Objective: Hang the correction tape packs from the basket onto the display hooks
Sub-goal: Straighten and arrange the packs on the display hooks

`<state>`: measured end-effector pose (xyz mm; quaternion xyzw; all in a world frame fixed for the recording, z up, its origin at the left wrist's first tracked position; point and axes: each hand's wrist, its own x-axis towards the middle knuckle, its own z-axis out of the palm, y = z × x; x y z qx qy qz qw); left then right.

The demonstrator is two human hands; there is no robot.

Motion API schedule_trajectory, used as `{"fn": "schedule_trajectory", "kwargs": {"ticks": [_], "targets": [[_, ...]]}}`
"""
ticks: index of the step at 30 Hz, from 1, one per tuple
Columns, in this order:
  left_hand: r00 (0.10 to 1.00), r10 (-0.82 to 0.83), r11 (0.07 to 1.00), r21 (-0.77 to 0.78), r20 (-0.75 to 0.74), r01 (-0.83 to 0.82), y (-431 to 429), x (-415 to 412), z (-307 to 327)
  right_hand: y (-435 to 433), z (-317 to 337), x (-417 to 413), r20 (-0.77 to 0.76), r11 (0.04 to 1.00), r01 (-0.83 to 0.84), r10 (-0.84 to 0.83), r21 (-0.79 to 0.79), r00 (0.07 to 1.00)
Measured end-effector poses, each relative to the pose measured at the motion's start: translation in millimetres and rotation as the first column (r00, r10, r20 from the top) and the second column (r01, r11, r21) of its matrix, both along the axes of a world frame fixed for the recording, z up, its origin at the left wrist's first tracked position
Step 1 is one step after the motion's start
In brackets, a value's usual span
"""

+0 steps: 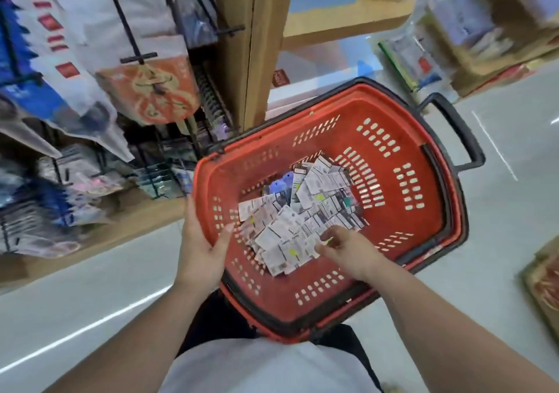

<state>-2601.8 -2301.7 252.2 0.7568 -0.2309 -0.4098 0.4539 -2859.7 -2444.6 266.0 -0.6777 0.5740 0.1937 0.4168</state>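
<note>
- On the far left, black display hooks stick out from a rack. Blurry bags and packs hang on them.
- Just below one hook hangs an orange pack with a swirly picture on it.
- The left hand holds the left rim of the basket. Its thumb lies over the rim on the inside, and its fingers go down the outside.
- A tall wooden post stands behind the basket, just right of the hooks.
- The red basket sits low in front of the person, near the white shirt. It is tilted and has many little holes in its walls.
- The correction tape packs lie in a messy pile in the bottom of the basket. Most show their white backs. One blue one peeks out at the top of the pile.
- The right hand is inside the basket. Its bent fingers touch the near edge of the pile. It is too blurry to tell if they pinch a pack.
- A black handle hangs off the far right side of the basket.
- Blurry shelves are at the top right, over a pale floor.
</note>
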Motion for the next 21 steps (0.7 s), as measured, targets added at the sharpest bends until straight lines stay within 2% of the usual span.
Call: {"fn": "schedule_trajectory", "kwargs": {"ticks": [3, 7, 13, 17, 21], "targets": [[1.0, 0.017, 1.0, -0.011, 0.022, -0.016, -1.1, -2.7, -2.5, -8.4, -6.9, 8.9, 0.005, 0.999, -0.019, 0.019, 0.038, 1.0], [0.998, 0.055, 0.997, 0.048, 0.032, -0.056, -1.6, -6.4, -10.5, -36.5, -25.9, 22.6, 0.03, 0.997, -0.03, 0.028, 0.067, 0.999], [0.988, 0.14, 0.979, 0.139, 0.059, -0.147, -3.7, -12.5, -16.1, -86.1, -91.4, 62.0, 0.122, 0.972, -0.211, 0.199, 0.101, 0.972], [0.97, 0.211, 0.954, 0.191, 0.123, -0.232, -4.7, -20.1, -19.2, -108.8, -141.6, 91.1, 0.155, 0.905, -0.405, 0.385, 0.132, 0.91], [0.956, 0.218, 0.944, 0.206, 0.196, -0.257, -4.2, -21.9, -20.6, -108.4, -170.6, 108.4, 0.154, 0.777, -0.615, 0.597, 0.131, 0.787]]}}
